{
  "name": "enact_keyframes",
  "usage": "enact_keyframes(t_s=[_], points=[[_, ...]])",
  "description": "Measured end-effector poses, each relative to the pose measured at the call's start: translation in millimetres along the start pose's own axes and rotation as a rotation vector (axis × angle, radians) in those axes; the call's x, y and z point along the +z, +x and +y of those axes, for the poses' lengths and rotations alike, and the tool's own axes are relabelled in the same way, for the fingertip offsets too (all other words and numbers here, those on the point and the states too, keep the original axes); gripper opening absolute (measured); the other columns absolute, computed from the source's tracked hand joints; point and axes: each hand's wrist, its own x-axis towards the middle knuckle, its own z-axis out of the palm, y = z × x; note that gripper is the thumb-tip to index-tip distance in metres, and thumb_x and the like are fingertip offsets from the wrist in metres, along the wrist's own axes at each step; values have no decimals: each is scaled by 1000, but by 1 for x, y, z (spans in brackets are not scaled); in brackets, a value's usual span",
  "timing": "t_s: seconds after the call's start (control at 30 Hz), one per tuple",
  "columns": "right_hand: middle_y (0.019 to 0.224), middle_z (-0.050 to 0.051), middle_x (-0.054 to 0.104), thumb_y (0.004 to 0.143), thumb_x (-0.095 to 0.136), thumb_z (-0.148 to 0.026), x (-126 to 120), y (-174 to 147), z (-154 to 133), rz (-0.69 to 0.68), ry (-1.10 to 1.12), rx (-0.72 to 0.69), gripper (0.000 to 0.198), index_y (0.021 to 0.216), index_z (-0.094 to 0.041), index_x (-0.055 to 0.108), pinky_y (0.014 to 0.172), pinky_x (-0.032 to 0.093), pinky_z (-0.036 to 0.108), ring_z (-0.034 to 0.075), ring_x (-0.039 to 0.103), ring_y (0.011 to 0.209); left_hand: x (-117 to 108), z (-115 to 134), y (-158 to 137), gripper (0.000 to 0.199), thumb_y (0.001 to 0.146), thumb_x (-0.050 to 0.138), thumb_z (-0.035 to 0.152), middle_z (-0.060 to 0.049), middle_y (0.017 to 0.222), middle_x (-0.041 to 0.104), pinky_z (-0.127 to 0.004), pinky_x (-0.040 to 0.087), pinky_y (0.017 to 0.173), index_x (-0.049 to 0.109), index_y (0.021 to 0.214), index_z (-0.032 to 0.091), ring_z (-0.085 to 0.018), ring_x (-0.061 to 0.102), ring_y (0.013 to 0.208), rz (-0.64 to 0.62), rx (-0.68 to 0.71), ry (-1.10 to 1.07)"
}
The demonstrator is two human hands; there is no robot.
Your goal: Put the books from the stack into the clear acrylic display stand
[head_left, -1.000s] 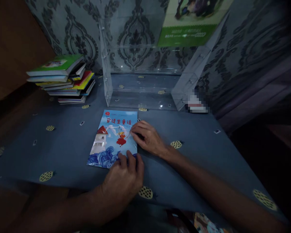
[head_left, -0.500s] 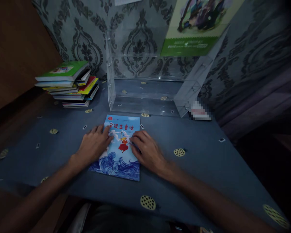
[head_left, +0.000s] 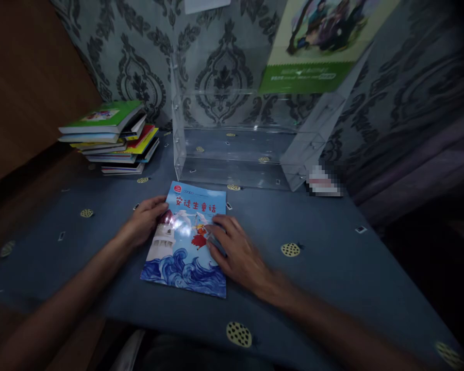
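A blue paperback book [head_left: 185, 265] lies face up in front of me, its cover showing red lettering, a white lighthouse and dark blue waves. My left hand [head_left: 149, 219] grips its upper left edge, thumb on the cover and the other fingers at or under the side. That side seems slightly raised, and light glares off the cover. On the right part of the cover rests my right hand [head_left: 237, 250], palm down with its fingers apart.
A clear acrylic rack [head_left: 232, 170] stands behind the book, with a green and cream book [head_left: 297, 77] high on its right. To the left is a stack of books [head_left: 108, 136]. A blurred-out item [head_left: 322, 180] sits right of the rack on the patterned tablecloth [head_left: 320, 288].
My left hand has slid from the cover to the book's left edge and taken hold there, uncovering the lighthouse. The right hand stays on the cover. The view has shifted slightly.
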Motion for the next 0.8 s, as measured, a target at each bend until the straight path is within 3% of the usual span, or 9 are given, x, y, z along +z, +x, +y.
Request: enact_keyframes(t_s=[0.1,0.23,0.33,0.4,0.47,0.53,0.63,0.7,0.8], points=[[132,19,57,98,51,-23,4,-1,5,36,34,47,29,123,-17,62,103,53,54,33,54,126,14,6,-4,19,83,64,11,-10,83,76,-29,61,62,69,101,10,-19,72,63,-66,-93,-125],[155,20,36,98,52,-34,6,-3,15,112,99,215,42,138,-19,52,115,42,59,35,38,145,27,9,-8,15,86,59,5,-8,75,76,-26,61,59,70,94,10,-17,71,58,-29,-61,-256],[160,19,30,96,56,-43,5,-1,22,179,209,347,60,149,-21,39,121,33,60,34,30,151,33,9,-8,11,86,62,7,-6,74,76,-25,61,58,70,92,12,-16,69,56,-32,-35,-306],[158,19,34,95,57,-48,4,2,25,245,378,425,67,152,-21,33,121,33,59,32,34,149,37,8,-8,8,85,66,10,-5,72,75,-25,61,57,69,91,12,-15,69,54,-53,-46,-314],[152,17,47,94,58,-52,2,7,27,326,640,523,69,151,-23,32,116,42,56,30,48,140,42,8,-7,8,85,66,13,-4,72,75,-26,61,56,69,93,13,-15,68,53,-78,-66,-313],[139,13,61,90,62,-54,0,13,28,396,930,640,65,144,-25,39,105,53,53,29,62,125,48,6,-6,9,87,65,17,-4,72,75,-26,61,57,69,93,13,-15,68,53,-87,-61,-314],[115,9,75,80,74,-53,-6,20,29,421,1259,773,51,118,-23,59,88,62,46,29,72,105,60,0,0,11,86,68,23,-3,71,74,-29,63,60,68,93,15,-16,70,55,-49,-37,-318],[103,7,78,74,80,-51,-11,23,29,408,1382,803,42,101,-22,65,80,63,42,29,74,97,67,-5,4,17,86,70,30,-3,71,75,-33,63,61,67,94,15,-19,71,57,-22,-47,-319],[95,5,79,70,84,-47,-17,25,30,395,1460,807,38,93,-22,66,75,64,40,28,76,91,74,-13,10,25,86,72,39,-4,72,76,-35,64,62,67,93,16,-21,73,60,-7,-48,-316]])
